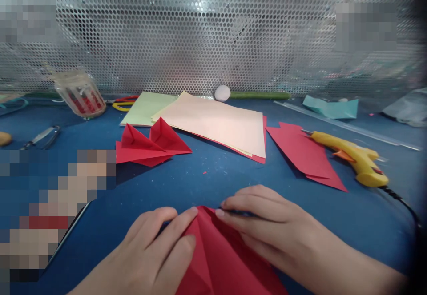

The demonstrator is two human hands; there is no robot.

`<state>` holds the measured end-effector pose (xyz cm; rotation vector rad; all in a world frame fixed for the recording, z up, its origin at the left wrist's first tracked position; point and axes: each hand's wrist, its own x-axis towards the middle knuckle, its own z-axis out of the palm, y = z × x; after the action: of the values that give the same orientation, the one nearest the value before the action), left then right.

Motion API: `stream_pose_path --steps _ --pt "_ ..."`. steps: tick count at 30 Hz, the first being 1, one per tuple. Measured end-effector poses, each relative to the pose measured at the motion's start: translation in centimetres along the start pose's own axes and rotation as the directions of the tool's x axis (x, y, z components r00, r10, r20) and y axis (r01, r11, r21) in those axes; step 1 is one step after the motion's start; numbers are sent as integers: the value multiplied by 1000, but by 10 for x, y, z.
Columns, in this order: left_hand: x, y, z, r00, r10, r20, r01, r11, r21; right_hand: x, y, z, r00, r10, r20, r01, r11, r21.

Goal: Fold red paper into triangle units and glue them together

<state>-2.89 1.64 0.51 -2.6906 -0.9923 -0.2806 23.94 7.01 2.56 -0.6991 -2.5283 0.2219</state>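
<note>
A sheet of red paper with crease lines lies at the near edge of the view, its folded tip pointing away from me. My left hand grips its left side, with a fingertip right at the tip. On the other side my right hand has its fingers closed at the paper's right edge. Both thumbs are largely hidden. Beyond my left hand stands a folded red paper piece with two raised points.
A stack of coloured paper lies at mid-table. To the right, a yellow glue gun rests partly on red paper, its cord trailing right. A jar, snips and a white ball sit further back, before a perforated metal panel.
</note>
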Motion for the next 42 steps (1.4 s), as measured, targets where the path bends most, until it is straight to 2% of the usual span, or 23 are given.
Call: stream_pose_path --steps 5,13,19,25,32,38,42 --pt "4 -2 -3 998 59 7 -59 994 91 -8 5 6 987 -160 17 161 984 -72" --pt "10 -6 -9 989 141 -55 -131 980 151 0 6 -12 947 -205 248 235 967 -95" --pt "9 -3 -9 989 132 -63 -117 972 202 0 4 -12 936 -211 283 249 962 -108" --pt "7 -3 -5 995 99 -9 -97 985 140 3 7 -16 938 -226 261 252 965 -71" --pt "6 -3 -3 997 76 34 -79 989 123 2 11 -14 927 -200 318 229 972 -57" --pt "10 -7 -9 999 19 39 -17 999 -45 -1 22 -14 943 -162 291 161 987 29" --pt "13 -8 -10 998 -2 66 8 996 -92 -1 26 -15 936 -208 283 216 976 2"
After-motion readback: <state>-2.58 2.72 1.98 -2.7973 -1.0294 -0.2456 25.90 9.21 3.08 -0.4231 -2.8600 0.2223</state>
